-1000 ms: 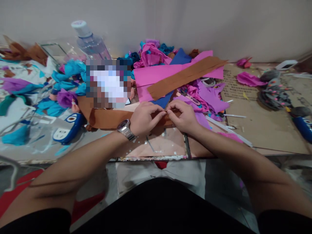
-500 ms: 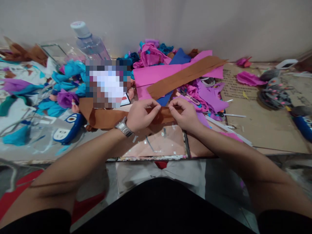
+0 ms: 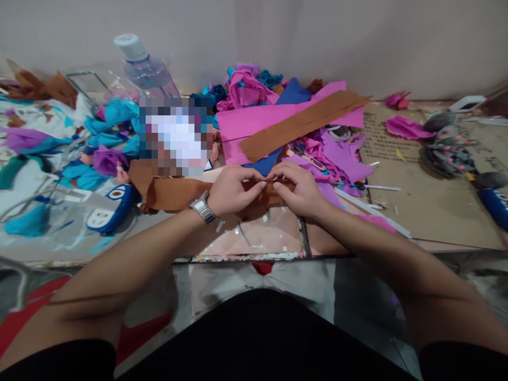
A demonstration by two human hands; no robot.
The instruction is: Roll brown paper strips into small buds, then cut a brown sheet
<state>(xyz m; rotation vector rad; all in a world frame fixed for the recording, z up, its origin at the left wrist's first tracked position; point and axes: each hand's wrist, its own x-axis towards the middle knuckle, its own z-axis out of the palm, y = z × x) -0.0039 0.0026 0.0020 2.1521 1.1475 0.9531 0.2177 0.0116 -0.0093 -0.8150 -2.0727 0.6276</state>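
Observation:
A long brown strip of crepe paper [image 3: 178, 193] lies across the front of the table and runs under both hands. My left hand [image 3: 234, 189], with a metal watch at the wrist, pinches its upper edge between thumb and fingers. Close beside it, my right hand [image 3: 296, 188] pinches the same edge, the fingertips of the two hands almost meeting. Just beyond them, a second brown strip [image 3: 301, 126] rests on pink crepe paper [image 3: 257, 123], with a blue piece [image 3: 270, 161] partly underneath.
A clear bottle with a white cap [image 3: 148, 71] stands at the back left, behind a blurred-out screen [image 3: 178, 137]. Teal and purple paper flowers [image 3: 109, 159] and a blue cartoon-faced case [image 3: 113, 209] lie left. Cardboard [image 3: 432, 196] and dark wire coils [image 3: 448, 153] are at right.
My right hand has shifted slightly left and its fingers have come nearer my left fingertips along the brown strip's edge. The things around have stayed put.

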